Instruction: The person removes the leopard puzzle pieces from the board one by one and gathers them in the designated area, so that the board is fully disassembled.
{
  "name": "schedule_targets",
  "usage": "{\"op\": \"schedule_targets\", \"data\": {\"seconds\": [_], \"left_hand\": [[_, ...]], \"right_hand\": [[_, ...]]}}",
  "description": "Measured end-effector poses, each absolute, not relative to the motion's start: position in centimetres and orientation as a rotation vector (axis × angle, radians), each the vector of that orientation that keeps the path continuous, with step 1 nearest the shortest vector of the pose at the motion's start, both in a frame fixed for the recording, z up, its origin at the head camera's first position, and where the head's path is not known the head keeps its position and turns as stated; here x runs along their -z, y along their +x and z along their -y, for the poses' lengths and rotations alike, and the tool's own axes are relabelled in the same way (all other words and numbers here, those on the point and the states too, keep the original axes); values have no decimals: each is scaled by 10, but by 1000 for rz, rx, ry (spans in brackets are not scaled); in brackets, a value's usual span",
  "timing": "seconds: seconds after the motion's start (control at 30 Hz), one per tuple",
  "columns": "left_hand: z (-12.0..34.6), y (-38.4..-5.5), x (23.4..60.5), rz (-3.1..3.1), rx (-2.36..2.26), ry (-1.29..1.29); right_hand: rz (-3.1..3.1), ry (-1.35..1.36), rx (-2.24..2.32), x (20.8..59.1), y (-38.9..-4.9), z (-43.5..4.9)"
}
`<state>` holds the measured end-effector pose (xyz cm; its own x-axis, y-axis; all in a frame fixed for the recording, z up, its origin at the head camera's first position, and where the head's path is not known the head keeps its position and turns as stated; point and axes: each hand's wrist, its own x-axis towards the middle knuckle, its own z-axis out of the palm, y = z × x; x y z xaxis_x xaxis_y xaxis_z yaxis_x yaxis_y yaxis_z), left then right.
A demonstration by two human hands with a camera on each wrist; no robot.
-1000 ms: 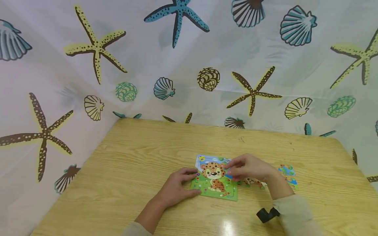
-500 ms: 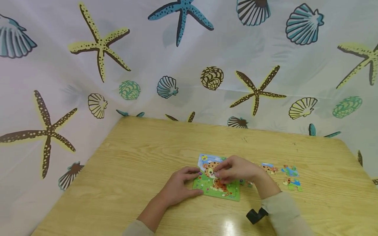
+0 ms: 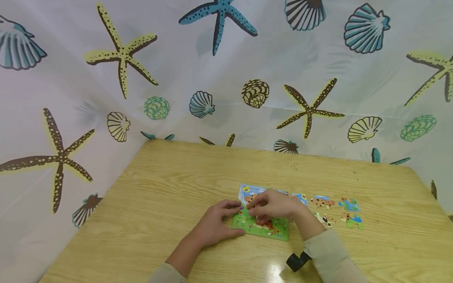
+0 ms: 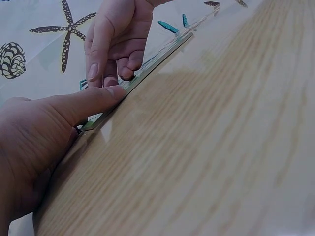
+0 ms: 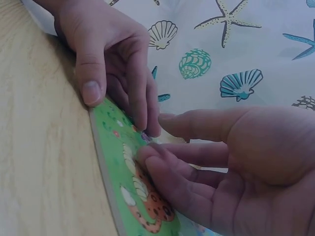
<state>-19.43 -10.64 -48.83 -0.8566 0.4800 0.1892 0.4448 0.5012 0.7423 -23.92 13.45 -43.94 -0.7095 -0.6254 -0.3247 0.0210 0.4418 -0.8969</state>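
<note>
A flat square puzzle board [image 3: 262, 232] with a cartoon leopard on blue and green lies on the wooden table. My left hand [image 3: 216, 224] holds its left side, thumb at the near corner and fingers along the left edge. Over the board's middle is my right hand [image 3: 274, 206], thumb and fingers bent down towards the picture and covering most of the leopard. In the right wrist view, the right fingertips [image 5: 152, 164] sit close to the board's surface near the left hand's fingers. I cannot tell whether a small piece is between them.
Several loose puzzle pieces, among them a blue-and-green piece [image 3: 349, 205] and a leopard-spotted piece [image 3: 322, 202], lie right of the board on the table [image 3: 170, 188]. A black object [image 3: 297, 261] is at the right sleeve. A shell-and-starfish curtain [image 3: 212, 70] hangs behind.
My right hand has moved left across the board from its right edge, uncovering loose pieces on the right. The left hand stays at the board's left side. The view has shifted slightly.
</note>
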Motion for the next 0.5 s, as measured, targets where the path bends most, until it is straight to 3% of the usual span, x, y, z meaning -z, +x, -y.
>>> {"op": "schedule_targets", "data": {"seconds": [0.5], "left_hand": [[106, -195, 489, -2705, -1277, 847]], "right_hand": [[-2130, -552, 1238, 443, -236, -130]]}}
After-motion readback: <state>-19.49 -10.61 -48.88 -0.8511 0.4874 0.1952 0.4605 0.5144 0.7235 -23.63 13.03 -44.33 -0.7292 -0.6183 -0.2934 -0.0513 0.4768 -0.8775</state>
